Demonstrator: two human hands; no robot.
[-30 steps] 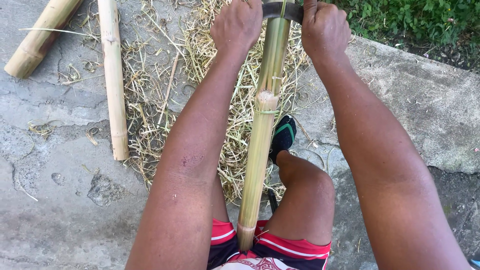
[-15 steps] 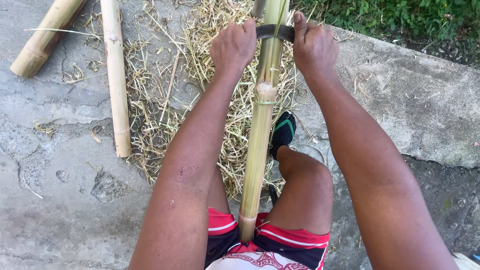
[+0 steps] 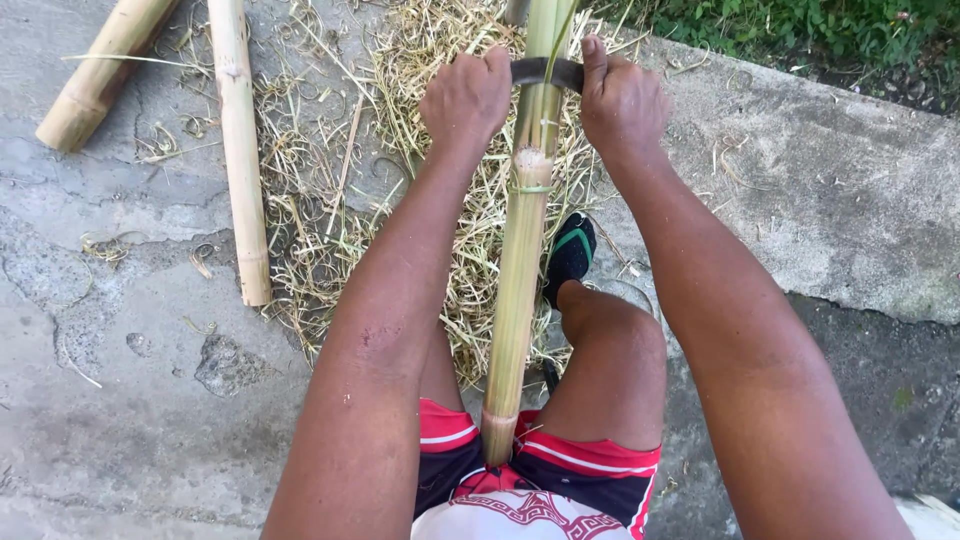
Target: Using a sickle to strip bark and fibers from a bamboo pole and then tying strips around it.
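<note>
Both hands, the left hand (image 3: pixel 465 98) and right hand (image 3: pixel 620 100), are clenched on the ends of one dark curved blade (image 3: pixel 545 70) laid across one green bamboo pole (image 3: pixel 520 270). That pole runs between the knees toward the lap, arms stretched forward. Two more bamboo poles (image 3: pixel 240 150) lie left on the concrete floor (image 3: pixel 120 400), beside straw shavings (image 3: pixel 330 180).
</note>
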